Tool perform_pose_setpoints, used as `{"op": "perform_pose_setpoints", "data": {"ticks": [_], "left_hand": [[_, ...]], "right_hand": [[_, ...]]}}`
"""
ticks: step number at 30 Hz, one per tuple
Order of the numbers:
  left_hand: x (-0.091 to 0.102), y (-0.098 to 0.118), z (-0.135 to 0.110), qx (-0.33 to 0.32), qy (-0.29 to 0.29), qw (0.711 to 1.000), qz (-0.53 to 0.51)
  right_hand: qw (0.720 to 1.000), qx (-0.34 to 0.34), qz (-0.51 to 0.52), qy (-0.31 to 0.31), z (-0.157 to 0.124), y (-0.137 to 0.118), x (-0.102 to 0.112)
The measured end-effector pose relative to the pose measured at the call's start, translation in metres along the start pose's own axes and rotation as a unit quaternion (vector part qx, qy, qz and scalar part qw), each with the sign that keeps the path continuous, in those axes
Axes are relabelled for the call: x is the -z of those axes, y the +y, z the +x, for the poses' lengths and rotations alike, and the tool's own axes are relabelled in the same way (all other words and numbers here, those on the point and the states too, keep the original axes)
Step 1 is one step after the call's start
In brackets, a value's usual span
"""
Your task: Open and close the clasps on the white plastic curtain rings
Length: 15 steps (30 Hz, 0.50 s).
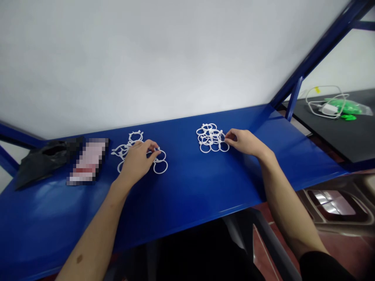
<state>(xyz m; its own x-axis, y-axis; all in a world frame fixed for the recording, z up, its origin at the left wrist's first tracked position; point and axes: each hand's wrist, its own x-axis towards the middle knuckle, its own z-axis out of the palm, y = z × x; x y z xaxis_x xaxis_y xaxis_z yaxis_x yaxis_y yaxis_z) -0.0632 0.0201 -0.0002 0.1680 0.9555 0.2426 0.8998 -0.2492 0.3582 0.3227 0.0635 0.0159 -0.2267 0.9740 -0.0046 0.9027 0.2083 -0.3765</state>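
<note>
White plastic rings with small knobs, resembling shower curtain rings, lie in two groups on the blue table. My left hand is over the left group, its thumb and forefinger closed at the knob of a white ring or the one just above it. Part of that group is hidden under the hand. On the right, overlapping rings form a compact cluster in rows. My right hand is at the cluster's right edge, its fingers curled and pinched at the rim of the outermost ring.
A blue metal table stands against a pale wall. At the left lie a black plastic bag and a blurred pinkish packet. A dark surface at the right holds a white cable with a charger and a green item in clear plastic.
</note>
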Motion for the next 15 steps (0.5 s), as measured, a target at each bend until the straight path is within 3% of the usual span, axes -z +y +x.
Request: {"op": "perform_pose_setpoints", "data": {"ticks": [6, 8, 12, 13, 15], "left_hand": [[0.005, 0.004, 0.001, 0.053, 0.012, 0.998, -0.019], [0.005, 0.005, 0.001, 0.061, 0.013, 0.998, -0.024], [0.004, 0.006, 0.001, 0.056, 0.003, 0.998, -0.022], [0.004, 0.006, 0.001, 0.054, 0.003, 0.998, -0.021], [0.002, 0.005, 0.0, 0.048, 0.01, 0.999, -0.021]], "right_hand": [[1.0, -0.006, 0.002, 0.008, -0.002, 0.0, 0.003], [0.999, 0.007, 0.006, 0.047, -0.002, -0.002, 0.004], [0.973, 0.095, 0.048, 0.207, -0.004, -0.028, -0.002], [0.966, 0.128, 0.061, 0.218, -0.005, -0.041, -0.007], [0.96, 0.211, 0.061, 0.176, -0.009, -0.072, -0.022]]}}
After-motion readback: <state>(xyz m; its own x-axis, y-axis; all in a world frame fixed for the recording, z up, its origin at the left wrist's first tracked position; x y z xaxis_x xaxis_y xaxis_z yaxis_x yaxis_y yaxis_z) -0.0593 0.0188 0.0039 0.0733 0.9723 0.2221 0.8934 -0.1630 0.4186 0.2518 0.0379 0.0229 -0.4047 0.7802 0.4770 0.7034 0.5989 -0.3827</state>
